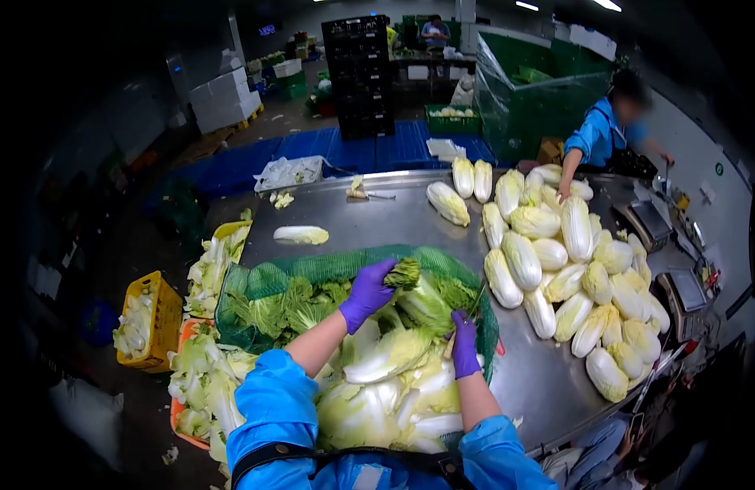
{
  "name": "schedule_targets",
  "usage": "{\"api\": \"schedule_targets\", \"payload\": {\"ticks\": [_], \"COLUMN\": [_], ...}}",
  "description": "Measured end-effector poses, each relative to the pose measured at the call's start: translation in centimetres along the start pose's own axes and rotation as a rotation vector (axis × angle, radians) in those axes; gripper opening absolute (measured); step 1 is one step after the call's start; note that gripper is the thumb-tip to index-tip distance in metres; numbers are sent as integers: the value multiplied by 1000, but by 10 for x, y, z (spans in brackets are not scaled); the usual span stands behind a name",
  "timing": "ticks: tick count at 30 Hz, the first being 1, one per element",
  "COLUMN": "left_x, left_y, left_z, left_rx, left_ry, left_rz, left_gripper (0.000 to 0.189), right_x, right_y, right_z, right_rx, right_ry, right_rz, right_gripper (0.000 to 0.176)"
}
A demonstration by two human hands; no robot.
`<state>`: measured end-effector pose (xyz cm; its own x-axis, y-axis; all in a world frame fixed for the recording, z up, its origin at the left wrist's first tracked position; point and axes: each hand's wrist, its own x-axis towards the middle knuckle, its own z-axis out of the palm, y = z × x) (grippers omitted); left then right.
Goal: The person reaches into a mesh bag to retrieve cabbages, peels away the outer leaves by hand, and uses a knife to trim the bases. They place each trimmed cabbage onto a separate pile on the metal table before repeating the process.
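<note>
My left hand (369, 294), in a purple glove, is closed on the dark green leafy top of a cabbage (404, 273) over the green mesh sack (259, 282). In my right hand (465, 341), also gloved in purple, is a knife, its thin blade pointing up beside a green-leaved cabbage (426, 304). Below and between my forearms lie loose pale cabbage leaves (386, 359). Leafy green cabbages (288, 306) show inside the mesh at the left.
Trimmed cabbages (522, 261) are heaped on the steel table (369, 233). A co-worker (594, 139) reaches into the heap. Scales (686, 290) stand at right. Leaf-filled crates (167, 314) stand at left. Another knife (381, 197) lies near the far edge.
</note>
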<state>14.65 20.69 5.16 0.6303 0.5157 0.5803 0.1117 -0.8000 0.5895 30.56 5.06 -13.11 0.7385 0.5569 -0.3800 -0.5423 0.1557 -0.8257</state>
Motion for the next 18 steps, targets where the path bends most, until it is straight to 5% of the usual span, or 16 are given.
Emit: {"api": "schedule_targets", "payload": {"ticks": [2, 5, 7, 9, 11, 13, 14, 15, 18], "left_x": [4, -14, -61, -112, -173, -248, -284, -315, -349], "left_y": [47, 94, 102, 115, 89, 51, 30, 17, 6], "left_z": [-31, -79, -103, -119, -120, -113, -111, -108, -104], "left_rx": [59, 22, -140, -253, -484, -868, -739, -960, -535], "left_ry": [-93, -111, -96, 13, 139, 122, 74, 229, 321], "left_rz": [213, 244, 57, -471, -680, -1044, -1122, -1282, -1078], "left_gripper": [38, 36, 31, 27, 29, 31, 33, 32, 55], "right_x": [-15, -28, -36, -43, -52, -54, -72, -83, -123], "right_y": [-8, -27, -39, -38, -29, -19, -36, -41, -51], "right_z": [-2, -13, -23, -33, -27, -22, -13, -9, 12], "right_rx": [-37, -66, -111, -278, -263, -263, -297, -303, -410], "right_ry": [58, 22, -2, -93, -99, -351, -399, -407, -501], "right_rz": [-105, -94, -97, 72, -6, 27, 123, 141, -68], "right_gripper": [58, 55, 58, 55, 53, 51, 56, 56, 59]}}
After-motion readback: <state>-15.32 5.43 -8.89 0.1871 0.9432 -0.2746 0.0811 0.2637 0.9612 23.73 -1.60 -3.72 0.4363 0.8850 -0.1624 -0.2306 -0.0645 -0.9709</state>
